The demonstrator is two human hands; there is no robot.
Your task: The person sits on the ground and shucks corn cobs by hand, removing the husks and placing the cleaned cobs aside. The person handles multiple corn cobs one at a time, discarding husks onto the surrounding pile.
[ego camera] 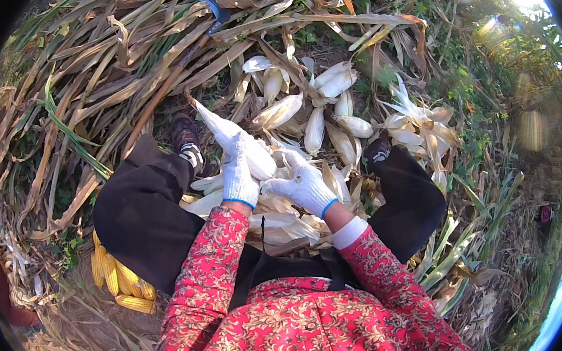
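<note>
In my left hand (239,171), covered by a white knit glove with a blue cuff, is an unpeeled ear of corn (213,121). Its pale husk tapers to a brown tip pointing up and left. My right hand (304,181), gloved the same way, is beside the ear's thick lower end, thumb and fingers spread; whether they touch it I cannot tell. Loose pale husks (285,227) lie beneath both hands, between my legs. Beyond them is a pile of ears still in their husks (278,111).
Bare yellow cobs (119,277) are heaped beside my left leg. Dry cornstalks (98,91) cover the ground ahead and left. Across them lies a long wooden-handled tool (168,85) with a blue curved blade (211,5). Opened husks (421,118) lie near my right foot, green weeds (488,132) farther right.
</note>
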